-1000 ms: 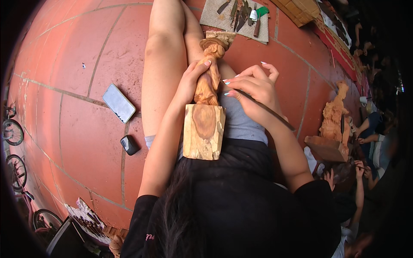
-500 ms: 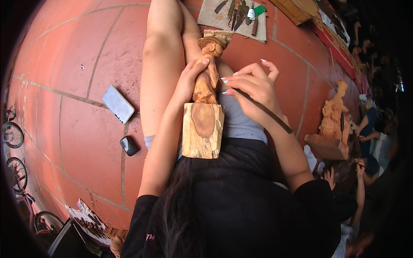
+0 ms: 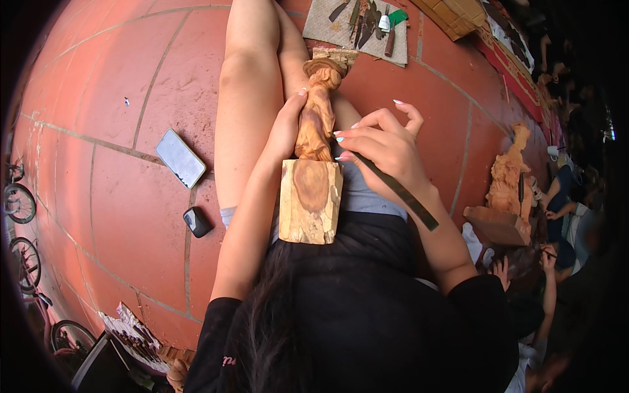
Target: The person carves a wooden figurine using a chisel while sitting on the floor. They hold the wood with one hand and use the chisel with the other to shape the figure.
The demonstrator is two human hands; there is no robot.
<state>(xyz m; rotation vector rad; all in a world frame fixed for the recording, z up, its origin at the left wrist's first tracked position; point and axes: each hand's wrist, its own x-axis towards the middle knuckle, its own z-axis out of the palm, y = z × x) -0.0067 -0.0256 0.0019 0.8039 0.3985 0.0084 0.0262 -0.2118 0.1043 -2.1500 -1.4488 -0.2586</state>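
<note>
A carved wooden figurine [image 3: 317, 118] lies lengthwise over my lap, its pale uncarved block [image 3: 310, 202] nearest my body and a rough cap at the far end. My left hand [image 3: 285, 128] is closed round the figurine's left side, thumb up along the carved body; its other fingers are hidden behind the wood. Between thumb and fingers my right hand [image 3: 388, 145] pinches a thin flat carving tool [image 3: 405, 196] of dark metal. The tool's wide end sticks out over my right forearm. Its working tip sits close by the figurine's right side; whether it touches cannot be made out.
Beyond my legs, a pale mat [image 3: 314, 27] carries several carving tools. A phone [image 3: 181, 159] and a small black case [image 3: 197, 222] lie on the red tiles at left. At right stands a larger wood carving [image 3: 508, 173], with other people beyond it. Bicycles [image 3: 25, 267] line the left edge.
The carving tool has turned in my right hand, so its flat face shows more and its wide end sits lower. My left thumb has slid slightly left on the figurine.
</note>
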